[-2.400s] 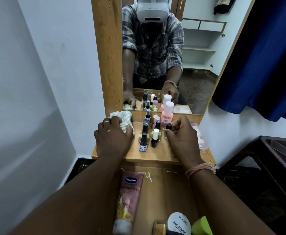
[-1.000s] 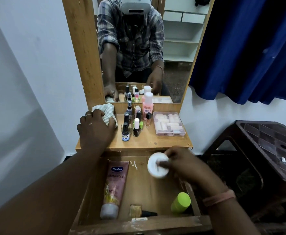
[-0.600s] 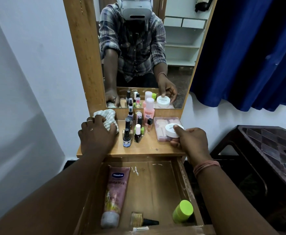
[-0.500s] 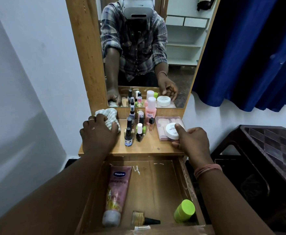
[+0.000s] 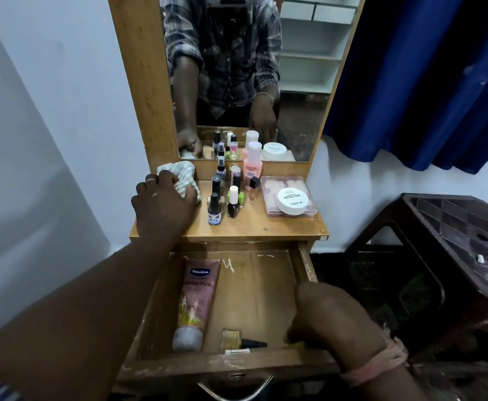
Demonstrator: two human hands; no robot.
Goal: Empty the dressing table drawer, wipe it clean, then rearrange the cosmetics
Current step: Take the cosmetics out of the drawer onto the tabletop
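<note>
— Where do things stand with the drawer (image 5: pixel 307 264)?

— It's pulled out across the lower middle of the frame, and it isn't empty yet. A pink lotion tube (image 5: pixel 195 302) lies along its left side, cap toward the front, and a small dark-tipped bottle (image 5: pixel 241 340) lies flat near the front wall.

— And the hands?

— The right hand (image 5: pixel 328 316) is down in the drawer's lower right corner, fingers curled downward. A sliver of yellow-green shows under them, so I'd guess it's closing on something there, but the fingers are hidden and blurred. I can't tell whether it has hold of it.

— The left?

— The left hand (image 5: pixel 163 205) rests on the desk (image 5: pixel 268 227) at centre left, curled over a striped cloth (image 5: pixel 179 173) bunched against the mirror frame. My read is that it's kept there ready for the wiping, which can't start until the drawer is bare.

— What's up on top?

— Small bottles (image 5: pixel 225 195) stand clustered in the middle below the mirror (image 5: pixel 303 82), a taller pink bottle (image 5: pixel 252 164) among them at the back. To their right a white round tub (image 5: pixel 292 200) sits on top of a flat clear case (image 5: pixel 289 180). I'd say stacking it saves room on a narrow surface.
</note>
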